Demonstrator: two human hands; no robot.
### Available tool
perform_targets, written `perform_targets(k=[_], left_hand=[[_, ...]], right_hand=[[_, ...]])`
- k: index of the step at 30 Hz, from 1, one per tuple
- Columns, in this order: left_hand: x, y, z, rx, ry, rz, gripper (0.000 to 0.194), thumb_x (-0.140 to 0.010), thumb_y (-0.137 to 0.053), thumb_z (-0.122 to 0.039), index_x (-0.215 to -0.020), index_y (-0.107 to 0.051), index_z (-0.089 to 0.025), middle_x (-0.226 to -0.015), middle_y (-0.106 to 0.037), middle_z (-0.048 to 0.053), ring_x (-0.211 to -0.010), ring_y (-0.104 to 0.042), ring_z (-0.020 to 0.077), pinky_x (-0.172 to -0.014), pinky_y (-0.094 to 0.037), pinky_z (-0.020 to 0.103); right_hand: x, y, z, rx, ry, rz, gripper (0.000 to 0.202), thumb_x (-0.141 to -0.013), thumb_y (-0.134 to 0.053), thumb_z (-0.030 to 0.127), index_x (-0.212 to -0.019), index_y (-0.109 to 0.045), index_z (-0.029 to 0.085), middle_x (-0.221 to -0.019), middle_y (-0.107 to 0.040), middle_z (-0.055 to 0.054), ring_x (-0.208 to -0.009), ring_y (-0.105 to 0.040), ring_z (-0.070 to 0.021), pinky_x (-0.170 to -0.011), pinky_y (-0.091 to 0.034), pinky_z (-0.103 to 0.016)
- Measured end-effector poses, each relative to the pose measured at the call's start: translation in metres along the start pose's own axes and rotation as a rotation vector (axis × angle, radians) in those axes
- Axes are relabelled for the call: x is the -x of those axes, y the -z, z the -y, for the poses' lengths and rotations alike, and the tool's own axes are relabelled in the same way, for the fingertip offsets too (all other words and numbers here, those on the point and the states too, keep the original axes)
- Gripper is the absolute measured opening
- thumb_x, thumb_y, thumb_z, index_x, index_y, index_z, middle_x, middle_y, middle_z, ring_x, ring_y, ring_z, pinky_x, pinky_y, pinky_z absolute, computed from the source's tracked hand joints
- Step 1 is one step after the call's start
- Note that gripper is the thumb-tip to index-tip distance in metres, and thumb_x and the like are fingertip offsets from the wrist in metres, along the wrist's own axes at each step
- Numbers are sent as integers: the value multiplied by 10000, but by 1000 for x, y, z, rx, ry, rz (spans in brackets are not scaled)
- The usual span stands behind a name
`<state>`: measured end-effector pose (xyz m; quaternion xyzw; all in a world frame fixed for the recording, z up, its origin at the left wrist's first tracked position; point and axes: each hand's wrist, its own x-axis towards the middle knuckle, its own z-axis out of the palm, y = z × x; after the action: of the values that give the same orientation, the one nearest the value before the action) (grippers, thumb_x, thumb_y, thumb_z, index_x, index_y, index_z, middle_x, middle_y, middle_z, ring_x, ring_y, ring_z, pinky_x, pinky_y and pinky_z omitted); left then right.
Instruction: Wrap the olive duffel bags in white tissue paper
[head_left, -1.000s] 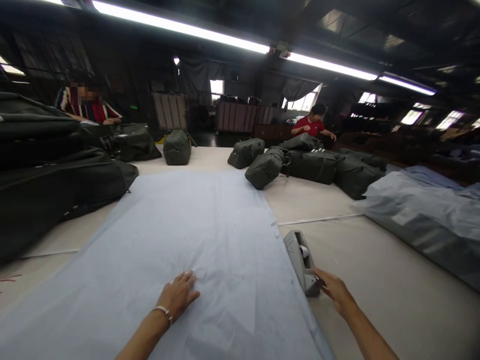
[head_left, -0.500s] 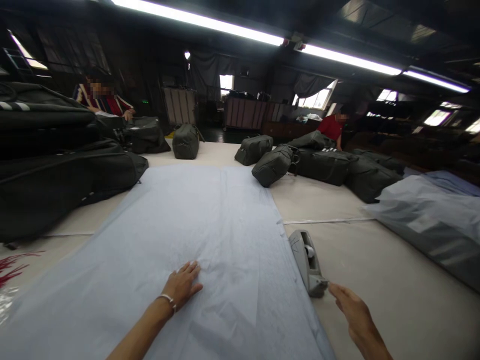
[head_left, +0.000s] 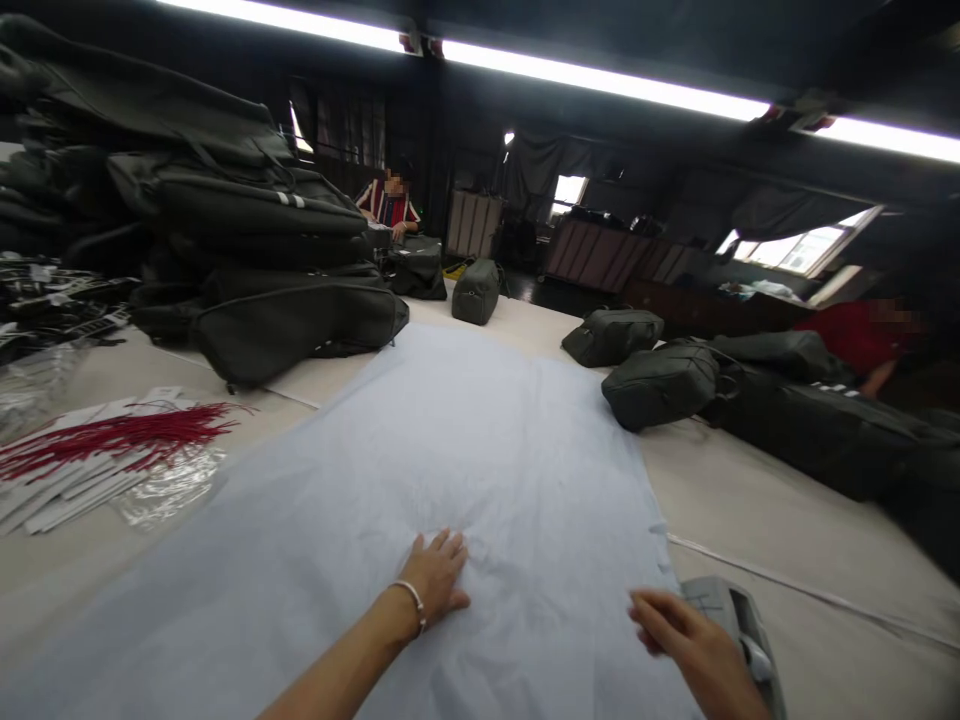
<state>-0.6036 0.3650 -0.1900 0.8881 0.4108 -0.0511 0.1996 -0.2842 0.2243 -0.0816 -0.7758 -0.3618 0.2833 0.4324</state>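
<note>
The left hand (head_left: pixel 436 580) lies spread, seemingly steadying the pale sheet (head_left: pixel 465 420); the right hand (head_left: pixel 690 640) pinches narrow, contents unclear

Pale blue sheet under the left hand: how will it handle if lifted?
Probably floppy: the pale blue sheet wrinkles around the left hand. Lifted there, its far end would likely drag, since it spreads far up the table.

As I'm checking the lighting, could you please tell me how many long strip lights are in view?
3, all overhead: a left strip light, a middle strip light and a right strip light cut off by the frame. More may be hidden.
</note>
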Motion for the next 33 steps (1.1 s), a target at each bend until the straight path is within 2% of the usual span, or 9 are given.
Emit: perform_targets(k=[2, 3, 6, 9, 14, 19, 23, 29, 33], left_hand=[[0, -3, 0, 5, 8, -11, 676, -807, -618, -504, -1410, -422, -268, -1508, -375, 92, -1396, -297, 337, -1096, -261, 633], [0, -5, 0, 6, 13, -16, 686, -803, -619, -518, -1410, -422, -267, -1507, -377, 89, -1395, -300, 335, -1099, -258, 632], [0, -10, 1, 18, 22, -24, 747, -783, -616, -585, -1420, -410, -254, -1509, -375, 86, -1393, -300, 338, -1108, -242, 638], [1, -12, 2, 59, 15, -25, 785, -776, -596, -640, -1431, -394, -257, -1514, -365, 84, -1400, -285, 347, -1111, -217, 658], [4, -7, 3, 151, -6, -18, 783, -785, -598, -637, -1436, -390, -255, -1522, -340, 92, -1410, -258, 361, -1112, -182, 682], [8, 1, 2, 193, -5, 35, 768, -787, -651, -545, -1443, -372, -258, -1534, -310, 79, -1423, -229, 352, -1118, -167, 683], [11, 5, 0, 216, 8, 22, 762, -786, -670, -507, -1443, -372, -260, -1539, -293, 80, -1428, -216, 350, -1127, -142, 676], [13, 12, -3, 201, 15, 61, 749, -808, -642, -517, -1451, -355, -263, -1546, -274, 71, -1433, -206, 343, -1132, -133, 669], [13, 9, -2, 166, 22, 33, 762, -810, -611, -590, -1450, -355, -267, -1539, -298, 68, -1430, -220, 334, -1132, -153, 662]], right_hand=[[-42, -47, 41, -41, 67, 321, 459, -706, -706, 498, -1024, -611, 181, -765, -696, -35, -665, -635, -198, -632, -518, -313], [-66, -70, 59, -64, 82, 421, 523, -701, -706, 438, -1127, -545, 183, -739, -694, -18, -645, -629, -190, -599, -503, -301], [-139, -122, 90, -34, 57, 446, 370, -715, -715, 311, -1005, -530, 178, -709, -684, -8, -627, -622, -151, -549, -457, -241], [-199, -146, 83, 67, -19, 425, 155, -824, -662, 247, -857, -539, 158, -723, -664, -6, -627, -613, -123, -540, -450, -217], [-252, -162, 54, 285, -94, 412, 159, -923, -609, 291, -890, -586, 137, -791, -628, 9, -644, -595, -113, -578, -506, -242], [-277, -177, 37, 576, -151, 411, 258, -934, -591, 380, -820, -598, 149, -704, -607, 25, -564, -557, -100, -571, -506, -250], [-290, -179, 32, 768, -168, 431, 300, -888, -641, 405, -729, -598, 154, -621, -605, 30, -536, -569, -113, -586, -507, -269], [-292, -167, 27, 849, -56, 259, 442, -632, -790, 551, -702, -621, 149, -627, -649, -97, -773, -666, -323, -747, -499, -459], [-285, -154, 23, 759, -11, 135, 480, -617, -755, 600, -755, -635, 157, -757, -675, -153, -870, -653, -375, -745, -493, -485]])
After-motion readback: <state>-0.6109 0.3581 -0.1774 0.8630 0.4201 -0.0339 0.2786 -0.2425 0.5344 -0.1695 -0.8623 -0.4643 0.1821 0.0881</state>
